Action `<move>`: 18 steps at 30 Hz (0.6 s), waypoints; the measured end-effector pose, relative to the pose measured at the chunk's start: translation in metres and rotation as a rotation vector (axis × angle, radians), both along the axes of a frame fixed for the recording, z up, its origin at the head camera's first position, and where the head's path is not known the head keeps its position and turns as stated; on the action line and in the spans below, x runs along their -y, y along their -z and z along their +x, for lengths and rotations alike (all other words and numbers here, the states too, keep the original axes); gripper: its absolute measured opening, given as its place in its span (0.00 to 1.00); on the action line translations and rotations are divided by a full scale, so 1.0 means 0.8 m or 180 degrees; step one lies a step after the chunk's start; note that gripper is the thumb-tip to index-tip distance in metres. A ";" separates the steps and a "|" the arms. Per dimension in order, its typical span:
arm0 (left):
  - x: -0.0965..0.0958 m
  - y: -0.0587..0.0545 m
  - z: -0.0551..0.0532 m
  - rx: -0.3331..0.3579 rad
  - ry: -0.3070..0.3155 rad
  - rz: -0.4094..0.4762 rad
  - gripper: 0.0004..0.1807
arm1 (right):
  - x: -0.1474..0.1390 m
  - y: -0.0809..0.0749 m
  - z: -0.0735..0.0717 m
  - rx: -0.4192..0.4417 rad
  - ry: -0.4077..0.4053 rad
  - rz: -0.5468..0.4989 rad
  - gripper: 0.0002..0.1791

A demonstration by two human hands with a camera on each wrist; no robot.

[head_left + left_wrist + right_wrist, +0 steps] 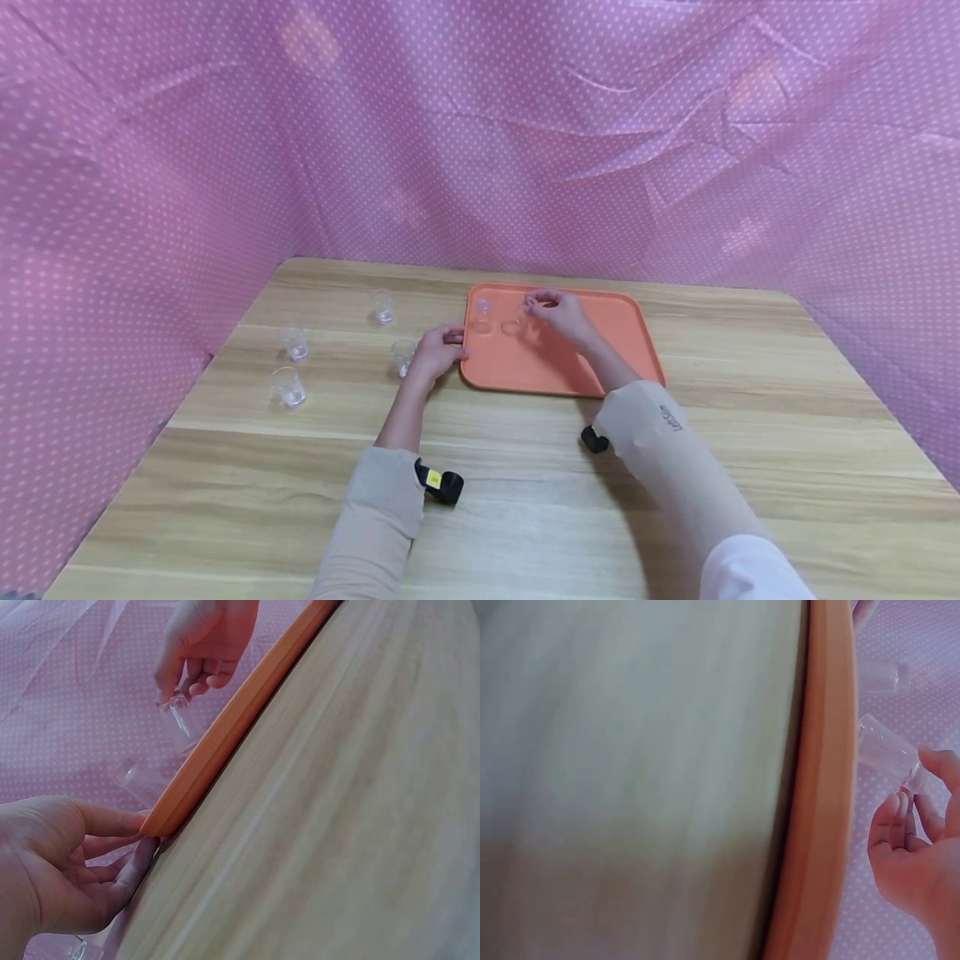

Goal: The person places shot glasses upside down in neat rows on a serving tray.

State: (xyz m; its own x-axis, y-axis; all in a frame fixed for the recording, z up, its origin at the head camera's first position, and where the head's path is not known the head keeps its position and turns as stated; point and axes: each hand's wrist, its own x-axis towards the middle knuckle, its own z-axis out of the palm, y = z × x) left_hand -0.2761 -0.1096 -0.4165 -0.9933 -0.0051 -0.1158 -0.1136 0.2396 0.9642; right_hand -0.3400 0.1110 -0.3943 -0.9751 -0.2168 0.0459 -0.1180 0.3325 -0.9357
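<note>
My left hand (437, 352) pinches the left rim of an orange tray (510, 371) between thumb and fingers. Over the tray's far part, my right hand (558, 318) holds a small clear glass (889, 746) by its base with the fingertips. That glass is upside down and tilted, its mouth low by the tray; whether the mouth touches the tray I cannot tell. Beside it, near the tray's left rim, another clear glass (483, 318) stands upside down. A third glass (402, 357) stands upright on the table just left of my left hand, partly close behind it.
More clear glasses stand upright on the wooden table (525, 517) to the left: one glass (383, 308) at the back, one (297, 345) further left and one (289, 388) nearer me. A pink dotted curtain (480, 167) hangs behind the table and along both sides.
</note>
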 end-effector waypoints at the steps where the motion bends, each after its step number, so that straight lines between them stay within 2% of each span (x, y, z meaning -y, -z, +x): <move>1: 0.000 0.000 0.000 -0.0007 0.0002 -0.0004 0.26 | 0.002 0.000 -0.001 0.0027 0.0005 -0.0092 0.18; 6: 0.001 -0.001 0.000 -0.0019 0.0004 -0.0014 0.26 | 0.012 0.000 -0.003 0.0145 0.0054 -0.0449 0.19; 10: 0.002 -0.001 0.000 -0.0018 0.0019 0.0005 0.26 | 0.020 0.001 -0.003 0.0150 0.0054 -0.0600 0.18; 18: 0.001 0.000 0.000 -0.0029 0.0027 0.0012 0.26 | 0.031 0.004 -0.001 0.0019 0.0006 -0.0444 0.16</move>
State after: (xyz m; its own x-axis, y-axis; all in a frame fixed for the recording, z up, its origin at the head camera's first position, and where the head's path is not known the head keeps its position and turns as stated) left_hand -0.2760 -0.1105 -0.4165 -0.9943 0.0037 -0.1067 -0.1028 0.2370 0.9661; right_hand -0.3406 0.0860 -0.3975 -0.9759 -0.2069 0.0698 -0.1119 0.1992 -0.9735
